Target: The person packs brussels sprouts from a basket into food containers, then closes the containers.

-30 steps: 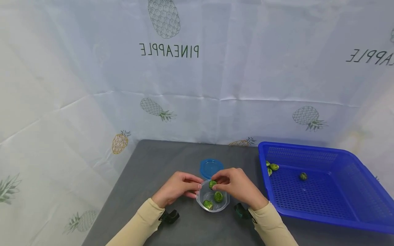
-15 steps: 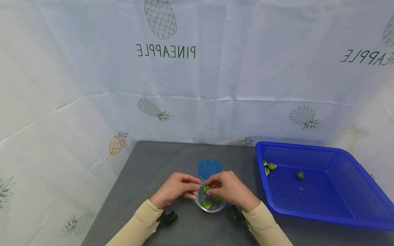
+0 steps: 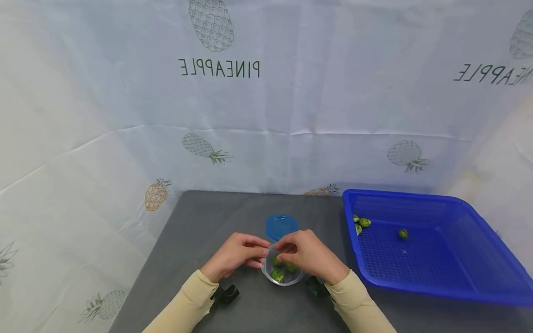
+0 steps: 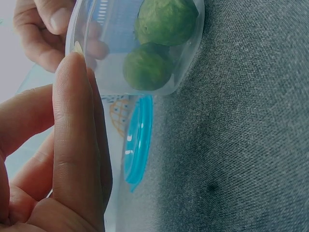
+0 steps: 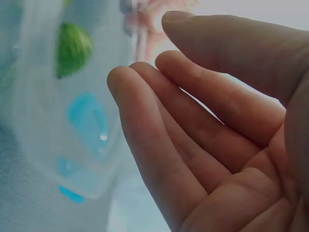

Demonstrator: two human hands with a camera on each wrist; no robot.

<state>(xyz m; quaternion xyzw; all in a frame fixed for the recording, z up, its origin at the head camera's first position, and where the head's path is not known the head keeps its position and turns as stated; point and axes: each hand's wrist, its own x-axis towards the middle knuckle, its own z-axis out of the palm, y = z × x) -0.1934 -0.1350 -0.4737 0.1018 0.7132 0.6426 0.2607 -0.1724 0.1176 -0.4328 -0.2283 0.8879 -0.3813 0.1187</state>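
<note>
I see the clear tub (image 3: pixel 283 273) on the grey counter (image 3: pixel 200 240) between both hands, three sprouts (image 3: pixel 277 275) lying inside it. My left hand (image 3: pixel 235 254) pinches the tub's left rim, fingers curled against it. My right hand (image 3: pixel 310 256) hovers over the tub's right side, its grip released, fingers relaxed and holding nothing. The blue lid (image 3: pixel 281 225) lies just behind. The blue basket (image 3: pixel 458 286) on the right holds more sprouts (image 3: pixel 364 222).

The right hand (image 3: pixel 310 254) lowers over the clear container (image 3: pixel 283 273) and releases its Brussels sprout (image 3: pixel 278 262), which now lies inside with the others.
</note>
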